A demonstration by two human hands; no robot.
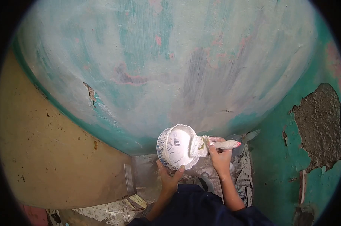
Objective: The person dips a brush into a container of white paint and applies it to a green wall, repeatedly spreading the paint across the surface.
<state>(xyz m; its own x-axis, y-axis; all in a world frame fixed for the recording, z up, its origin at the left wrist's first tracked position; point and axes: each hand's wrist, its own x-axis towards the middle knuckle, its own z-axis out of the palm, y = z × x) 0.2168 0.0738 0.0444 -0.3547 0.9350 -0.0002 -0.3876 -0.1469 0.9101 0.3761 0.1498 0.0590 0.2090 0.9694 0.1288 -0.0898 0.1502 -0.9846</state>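
My left hand (171,176) grips a paint tub (163,148) by its near side, thumb over the rim. White paint (180,145) shows inside, and dried white splashes coat the tub's edge. My right hand (220,160) is closed round the pale handle of a wide paintbrush (199,147), whose handle end is red. The brush head, thick with white paint, lies over the tub's right rim. Straight ahead stands a green wall (148,94) with streaky whitish coating, grey patches and pink spots.
On the right, a green side wall (276,162) has a large patch of bare plaster (321,124). A tan panel (57,150) stands at the left. Rubble (245,173) lies along the floor's right side, and wood pieces (138,202) lie at lower left.
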